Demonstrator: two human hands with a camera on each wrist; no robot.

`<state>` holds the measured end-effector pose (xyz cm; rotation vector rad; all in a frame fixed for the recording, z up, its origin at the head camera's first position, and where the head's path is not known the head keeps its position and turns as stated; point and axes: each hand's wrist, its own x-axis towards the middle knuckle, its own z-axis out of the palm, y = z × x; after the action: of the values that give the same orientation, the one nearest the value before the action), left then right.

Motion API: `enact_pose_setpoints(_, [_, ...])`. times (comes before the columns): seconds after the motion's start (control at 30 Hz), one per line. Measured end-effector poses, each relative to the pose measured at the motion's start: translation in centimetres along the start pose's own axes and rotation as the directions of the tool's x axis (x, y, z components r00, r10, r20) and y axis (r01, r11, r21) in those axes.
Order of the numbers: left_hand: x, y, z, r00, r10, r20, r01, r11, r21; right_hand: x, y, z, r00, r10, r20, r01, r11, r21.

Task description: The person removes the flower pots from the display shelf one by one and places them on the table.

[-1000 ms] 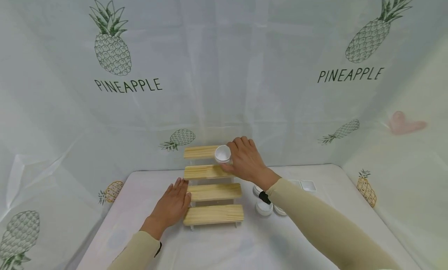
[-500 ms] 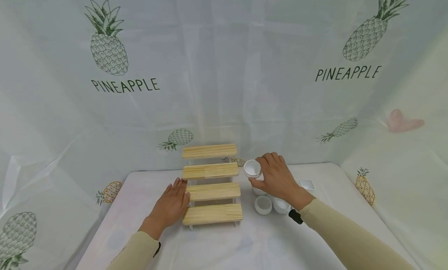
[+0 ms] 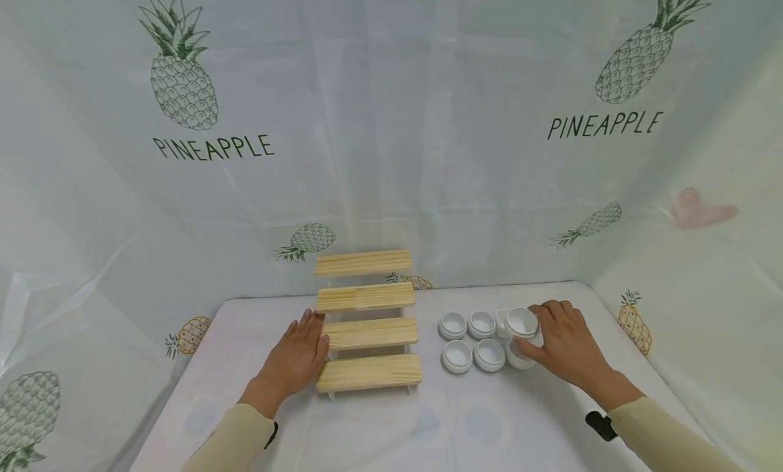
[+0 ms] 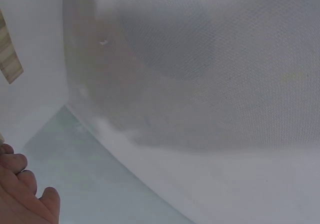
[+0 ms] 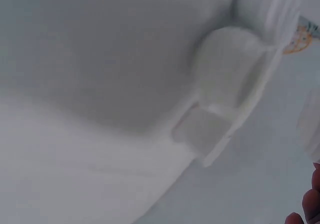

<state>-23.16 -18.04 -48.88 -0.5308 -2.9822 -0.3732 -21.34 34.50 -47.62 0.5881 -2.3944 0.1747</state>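
My left hand [image 3: 292, 355], fingers extended, rests against the left side of a four-step wooden display stand [image 3: 367, 334]. In the left wrist view, some fingers [image 4: 14, 163] and a corner of a wooden board [image 4: 7, 54] show at the left edge. My right hand [image 3: 565, 343] pinches a small white cup [image 3: 522, 321] between thumb and fingers, its opening facing up. It is above other small white cups [image 3: 489, 355] on the table, partly covering one cup and a squarish white piece. The right wrist view is blurred; white cups [image 5: 227, 59] stand there.
Several white cups [image 3: 453, 326] stand in two rows on the white-covered table [image 3: 367, 431], right of the stand. A pineapple-print curtain [image 3: 391, 118] rises close behind the table and along both sides.
My right hand has carried the white cup from the stand's upper boards rightward and down to above the other cups. My left hand stays at the stand's side.
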Motion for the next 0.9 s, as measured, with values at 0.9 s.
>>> enact_pose_setpoints(0.9, [-0.7, -0.4, -1.2, 1.000, -0.002, 0.012, 0.002, 1.000, -0.013, -7.2, 3.3, 2.3, 0.948, 0.223, 0.228, -0.222, 0.975, -0.031])
